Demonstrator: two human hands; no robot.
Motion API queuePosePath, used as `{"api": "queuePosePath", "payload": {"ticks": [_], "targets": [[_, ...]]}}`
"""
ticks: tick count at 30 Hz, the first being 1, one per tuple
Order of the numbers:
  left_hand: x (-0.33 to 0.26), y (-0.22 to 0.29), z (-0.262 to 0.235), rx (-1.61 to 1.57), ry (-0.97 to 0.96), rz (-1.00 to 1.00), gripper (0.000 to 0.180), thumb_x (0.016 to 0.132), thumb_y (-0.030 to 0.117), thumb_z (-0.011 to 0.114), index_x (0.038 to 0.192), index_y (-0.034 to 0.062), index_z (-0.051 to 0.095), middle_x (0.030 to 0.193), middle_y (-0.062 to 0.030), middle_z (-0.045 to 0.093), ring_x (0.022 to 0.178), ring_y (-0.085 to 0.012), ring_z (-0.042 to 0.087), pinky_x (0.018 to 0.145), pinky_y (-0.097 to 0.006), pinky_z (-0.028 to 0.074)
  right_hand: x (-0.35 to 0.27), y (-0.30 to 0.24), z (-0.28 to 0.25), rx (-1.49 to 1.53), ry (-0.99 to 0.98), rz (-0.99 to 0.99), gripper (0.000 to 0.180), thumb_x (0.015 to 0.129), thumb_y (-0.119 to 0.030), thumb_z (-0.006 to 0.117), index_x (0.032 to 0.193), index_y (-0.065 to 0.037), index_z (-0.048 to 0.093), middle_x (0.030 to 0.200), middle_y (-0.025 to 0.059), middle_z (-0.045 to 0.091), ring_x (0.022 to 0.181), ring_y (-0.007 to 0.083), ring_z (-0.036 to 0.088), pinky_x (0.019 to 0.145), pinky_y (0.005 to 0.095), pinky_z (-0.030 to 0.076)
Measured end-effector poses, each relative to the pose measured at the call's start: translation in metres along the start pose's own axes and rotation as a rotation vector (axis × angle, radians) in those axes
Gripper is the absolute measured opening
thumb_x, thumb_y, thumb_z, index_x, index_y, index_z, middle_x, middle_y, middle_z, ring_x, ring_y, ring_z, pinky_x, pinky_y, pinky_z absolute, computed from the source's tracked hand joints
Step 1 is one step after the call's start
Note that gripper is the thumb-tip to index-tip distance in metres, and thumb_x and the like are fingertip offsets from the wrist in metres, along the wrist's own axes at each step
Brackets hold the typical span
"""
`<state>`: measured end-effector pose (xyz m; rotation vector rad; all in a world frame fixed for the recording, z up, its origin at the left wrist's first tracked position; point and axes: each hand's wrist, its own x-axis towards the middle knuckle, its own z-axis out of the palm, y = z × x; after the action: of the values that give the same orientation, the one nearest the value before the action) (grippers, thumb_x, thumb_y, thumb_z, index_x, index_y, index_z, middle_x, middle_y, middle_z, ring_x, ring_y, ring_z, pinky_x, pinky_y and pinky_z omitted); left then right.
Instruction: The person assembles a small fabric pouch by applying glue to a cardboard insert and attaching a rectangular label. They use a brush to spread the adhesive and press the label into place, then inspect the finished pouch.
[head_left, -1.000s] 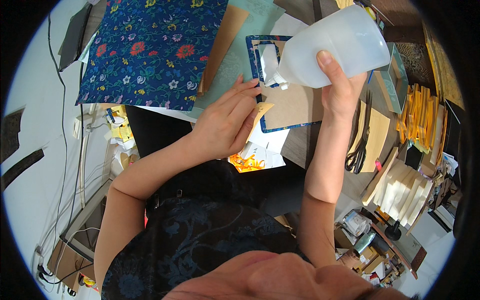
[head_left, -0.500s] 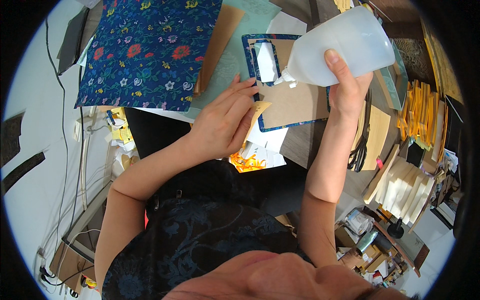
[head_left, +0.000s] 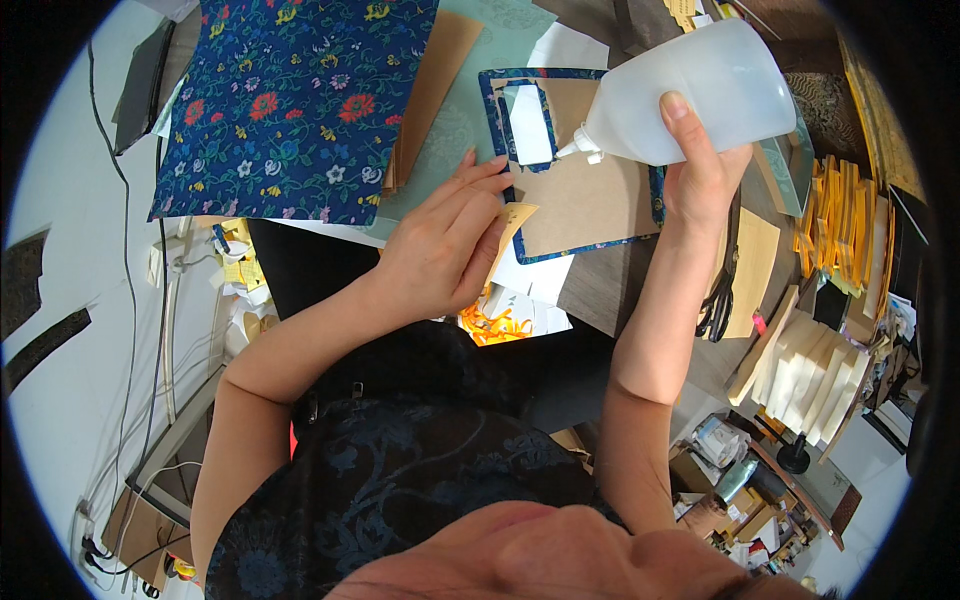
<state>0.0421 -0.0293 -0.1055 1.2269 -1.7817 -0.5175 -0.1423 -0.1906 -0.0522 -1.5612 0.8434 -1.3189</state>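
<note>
From the head camera, looking down over the person's chest, the right hand (head_left: 700, 165) is wrapped around a translucent white squeeze bottle (head_left: 690, 95), thumb across its near side, the bottle tipped so that its nozzle points down and left at a brown cardboard panel (head_left: 585, 195) — the tip sits just above or on the board, I cannot tell which. The panel has blue patterned cloth folded over its edges and a rectangular window cut near its upper left corner. The left hand (head_left: 445, 245) lies at the panel's left edge, fingers stretched and fingertips pressing the blue border, with a small tan slip of card (head_left: 512, 225) pinched under the thumb side. The panel rests on the worktable, over white sheets. Farther left lies a large blue floral fabric (head_left: 290, 100), with a tan sheet tucked beside it. Right of the forearm — dark-handled scissors (head_left: 720, 300), and beyond them a stack of yellow strips (head_left: 830, 220).
</note>
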Motion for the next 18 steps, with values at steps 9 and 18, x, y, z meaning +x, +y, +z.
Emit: {"api": "queuePosePath", "payload": {"ticks": [9,18], "targets": [[0.0000,0.0003,0.0005,-0.013,-0.002,-0.011,0.005,0.083,-0.004,0.052,0.088,-0.0057,0.052,0.114,-0.0244,0.059,0.118,-0.0410,0.052,0.105,-0.054,0.035,-0.0005,0.0050,0.0014,-0.001,0.061,-0.031,0.048,0.070,-0.015,0.082,0.109,0.000,0.059,0.099,0.0098,0.065,0.091,0.0195,0.063,0.084,0.0336,0.049],[0.0003,-0.0015,0.0000,0.029,0.007,0.023,0.005,0.084,0.000,0.055,0.087,-0.0038,0.053,0.109,-0.0270,0.059,0.114,-0.0399,0.055,0.104,-0.052,0.037,0.0002,0.0103,0.0041,-0.001,0.112,-0.060,0.046,0.071,-0.014,0.081,0.110,0.000,0.059,0.100,0.0097,0.064,0.093,0.0192,0.062,0.085,0.0330,0.049]]}}
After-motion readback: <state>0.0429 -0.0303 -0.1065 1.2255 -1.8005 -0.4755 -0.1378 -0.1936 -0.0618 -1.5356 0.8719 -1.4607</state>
